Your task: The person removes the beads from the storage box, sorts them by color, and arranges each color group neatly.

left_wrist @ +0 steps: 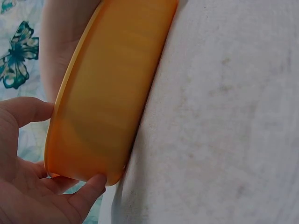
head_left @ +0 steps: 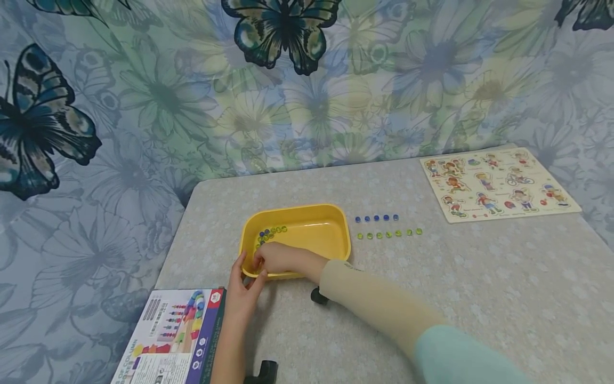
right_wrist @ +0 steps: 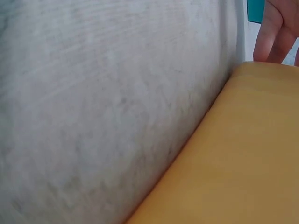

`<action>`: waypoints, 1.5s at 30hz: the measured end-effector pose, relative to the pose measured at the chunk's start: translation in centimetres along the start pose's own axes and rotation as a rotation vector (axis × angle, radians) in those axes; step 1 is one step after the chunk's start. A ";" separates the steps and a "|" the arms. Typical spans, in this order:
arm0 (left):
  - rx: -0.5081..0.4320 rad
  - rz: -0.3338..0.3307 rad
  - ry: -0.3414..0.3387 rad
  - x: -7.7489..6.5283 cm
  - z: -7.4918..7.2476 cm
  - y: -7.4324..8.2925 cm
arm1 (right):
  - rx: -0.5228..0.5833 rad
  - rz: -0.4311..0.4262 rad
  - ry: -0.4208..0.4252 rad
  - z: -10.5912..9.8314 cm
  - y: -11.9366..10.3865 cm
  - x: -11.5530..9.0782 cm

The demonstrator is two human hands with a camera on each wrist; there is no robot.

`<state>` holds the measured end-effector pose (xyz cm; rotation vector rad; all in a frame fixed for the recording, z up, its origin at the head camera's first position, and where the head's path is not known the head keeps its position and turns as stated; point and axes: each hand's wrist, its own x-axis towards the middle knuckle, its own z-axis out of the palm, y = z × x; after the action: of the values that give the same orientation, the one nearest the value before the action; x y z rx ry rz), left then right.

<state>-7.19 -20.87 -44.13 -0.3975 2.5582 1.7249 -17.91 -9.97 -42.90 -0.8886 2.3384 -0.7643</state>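
A shallow yellow plastic tray [head_left: 322, 232] stands on the table. Its near left corner is held by my left hand [head_left: 242, 298], thumb and fingers spread around the rim and side wall; the left wrist view shows the fingertips on the wall. My right hand [head_left: 283, 257] reaches down into the tray's left end with bent fingers. Its fingertips are largely hidden, and I cannot tell whether they pinch anything. Beyond it, small green glass beads [head_left: 279, 230] and blue glass beads [head_left: 266, 232] lie along the tray's left side.
Right of the tray are a row of blue beads [head_left: 376, 218] and, nearer, a row of green beads [head_left: 389, 234]. A picture board [head_left: 496, 184] lies at the back right. A printed box [head_left: 168, 338] sits at the front left, beside the left forearm. Patterned fabric [head_left: 316, 117] hangs behind the table.
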 end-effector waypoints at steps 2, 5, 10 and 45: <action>-0.005 -0.002 -0.003 0.0 0.0 0.0 | -0.021 -0.005 0.011 0.0 0.2 0.0; -0.006 -0.007 -0.003 0.1 0.0 0.0 | -0.043 -0.021 0.021 0.0 0.5 0.0; -0.005 -0.019 0.000 0.1 0.0 0.1 | -0.054 -0.023 0.012 0.0 0.6 0.1; 0.029 -0.082 0.039 -0.1 0.3 0.1 | 0.028 -0.287 0.395 -10.1 9.3 -13.8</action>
<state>-7.17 -20.57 -44.18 -0.5323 2.5511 1.6670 -19.22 8.88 -38.28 -1.1650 2.5553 -1.1796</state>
